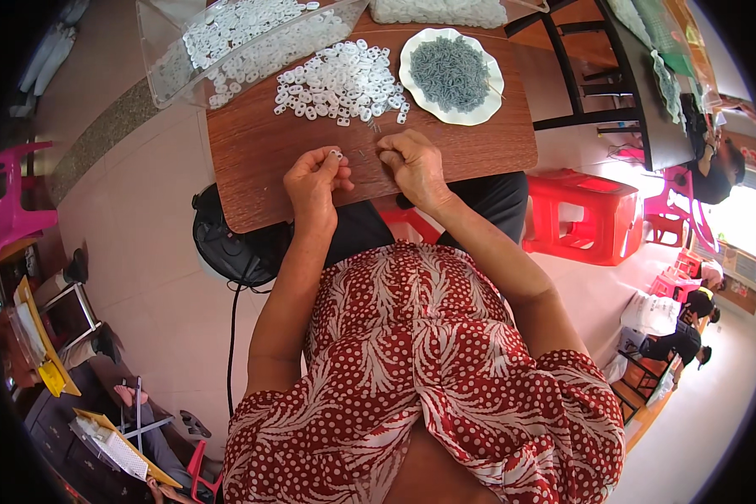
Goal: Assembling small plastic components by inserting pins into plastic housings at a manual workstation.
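Observation:
My left hand (312,186) is over the near part of the brown wooden table (248,176), pinching a small white plastic piece (336,154) between thumb and forefinger. Dark spots show on that piece. To its right, my right hand (416,166) is closed with its fingertips together low over the wood; anything in them is hidden. A few tiny thin grey pieces lie between and beyond the hands. Farther off is a loose pile of white oval pieces with holes (340,81). Beside it, a white wavy-rimmed plate (412,88) bears a heap of small grey screw-like pieces (452,74).
A clear plastic bin (265,71) of white pieces tilts at the table's far left. Another container (441,12) stands at the far edge. A red stool (584,217) is on the right, a black bag (231,244) at the left. Other people sit at both sides.

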### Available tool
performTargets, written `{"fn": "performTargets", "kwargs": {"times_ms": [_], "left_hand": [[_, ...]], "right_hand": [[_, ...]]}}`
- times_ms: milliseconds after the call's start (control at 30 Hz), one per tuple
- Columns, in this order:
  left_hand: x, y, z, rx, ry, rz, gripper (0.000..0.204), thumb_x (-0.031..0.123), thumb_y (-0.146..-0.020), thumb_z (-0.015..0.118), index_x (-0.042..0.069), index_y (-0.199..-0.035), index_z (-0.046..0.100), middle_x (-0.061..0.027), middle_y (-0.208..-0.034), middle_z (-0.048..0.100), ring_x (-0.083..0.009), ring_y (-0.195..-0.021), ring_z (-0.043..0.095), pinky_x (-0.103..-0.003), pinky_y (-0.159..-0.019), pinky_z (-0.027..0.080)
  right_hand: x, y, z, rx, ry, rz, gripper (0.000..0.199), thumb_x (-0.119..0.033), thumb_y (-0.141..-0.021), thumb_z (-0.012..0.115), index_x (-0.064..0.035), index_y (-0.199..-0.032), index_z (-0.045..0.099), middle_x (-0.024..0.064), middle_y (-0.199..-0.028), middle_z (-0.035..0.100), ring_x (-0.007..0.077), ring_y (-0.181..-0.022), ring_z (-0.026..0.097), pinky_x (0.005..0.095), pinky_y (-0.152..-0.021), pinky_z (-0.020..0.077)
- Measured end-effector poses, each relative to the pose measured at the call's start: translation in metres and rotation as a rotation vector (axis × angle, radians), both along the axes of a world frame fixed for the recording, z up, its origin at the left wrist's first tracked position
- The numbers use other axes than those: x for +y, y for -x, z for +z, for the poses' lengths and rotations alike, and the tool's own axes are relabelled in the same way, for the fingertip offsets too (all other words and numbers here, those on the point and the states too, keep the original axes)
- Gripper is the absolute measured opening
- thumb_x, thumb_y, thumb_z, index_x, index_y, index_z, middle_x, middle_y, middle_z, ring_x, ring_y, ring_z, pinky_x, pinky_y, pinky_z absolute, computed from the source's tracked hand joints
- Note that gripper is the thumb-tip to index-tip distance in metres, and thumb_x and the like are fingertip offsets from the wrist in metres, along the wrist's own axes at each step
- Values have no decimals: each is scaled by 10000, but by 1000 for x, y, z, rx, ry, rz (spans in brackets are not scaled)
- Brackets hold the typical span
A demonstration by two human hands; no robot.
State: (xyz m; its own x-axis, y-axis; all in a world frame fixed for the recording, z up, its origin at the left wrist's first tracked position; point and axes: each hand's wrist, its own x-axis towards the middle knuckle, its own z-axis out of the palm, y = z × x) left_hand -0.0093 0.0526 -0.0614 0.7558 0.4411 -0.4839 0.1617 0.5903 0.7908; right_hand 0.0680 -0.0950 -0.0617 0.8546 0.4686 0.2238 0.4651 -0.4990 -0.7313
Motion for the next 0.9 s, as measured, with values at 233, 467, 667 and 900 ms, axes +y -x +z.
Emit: {"fn": "performTargets", "kwargs": {"times_ms": [233, 467, 667, 900], "left_hand": [[2, 5, -2, -9, 26, -1, 122, 49, -848, 572, -42, -927, 587, -93, -775, 611, -133, -605, 573, -248, -500, 485], [3, 6, -4, -6, 39, -14, 120, 55, -851, 570, -36, -927, 589, -89, -770, 613, -129, -604, 573, -246, -504, 482], [0, 7, 11, -20, 56, -53, 134, 60, -847, 578, -35, -941, 591, -87, -775, 614, -125, -607, 571, -240, -503, 474], [-19, -1, 45, -123, 20, -164, 138, 77, -853, 579, -31, -938, 590, -71, -773, 606, -99, -601, 546, -223, -500, 458]], "right_hand": [[25, 2, -16, -310, 148, 81, 134, -67, -665, 660, -55, -771, 578, 102, -735, 529, 298, -706, 537, 388, -596, 448], [32, 1, -16, -343, 272, 178, 112, -44, -678, 613, -54, -742, 521, 118, -739, 499, 309, -721, 522, 397, -596, 450], [20, 4, 2, -37, 100, 109, 72, -31, -739, 611, -25, -785, 556, 76, -722, 571, 233, -612, 542, 310, -563, 443], [-8, -1, 54, 674, -437, 102, 75, 20, -808, 590, -24, -869, 596, -19, -728, 575, 38, -620, 505, 196, -520, 409]]}}
